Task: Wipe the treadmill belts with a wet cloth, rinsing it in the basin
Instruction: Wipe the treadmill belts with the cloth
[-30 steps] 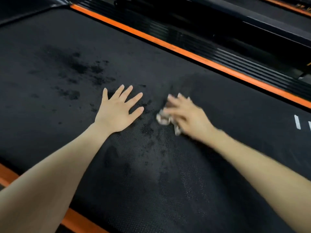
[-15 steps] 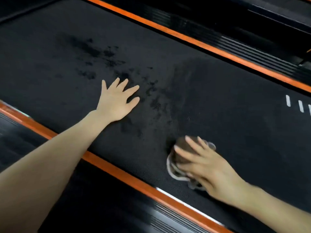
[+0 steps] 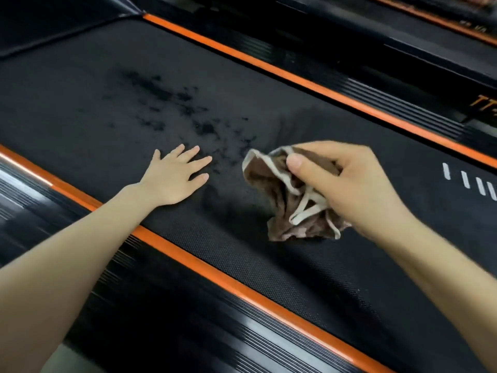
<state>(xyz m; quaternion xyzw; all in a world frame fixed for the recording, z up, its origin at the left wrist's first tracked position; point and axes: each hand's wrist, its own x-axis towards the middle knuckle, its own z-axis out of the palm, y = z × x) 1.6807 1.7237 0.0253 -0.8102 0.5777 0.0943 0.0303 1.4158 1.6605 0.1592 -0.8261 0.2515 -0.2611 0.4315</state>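
We are leaning over the black treadmill belt [image 3: 80, 109], dark patches [image 3: 158, 90] spotting its far side. Our left hand [image 3: 174, 179] is lying flat, fingers spread, by the near orange edge [image 3: 215, 275]. Our right hand [image 3: 357, 189] is clutching the crumpled brown cloth [image 3: 282, 208] over the belt's middle.

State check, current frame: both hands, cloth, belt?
left hand: open, flat on the belt, fingers spread.
right hand: grips the cloth, thumb on top.
cloth: bunched, brown with pale edging.
belt: black, dark blotches beyond the left hand.
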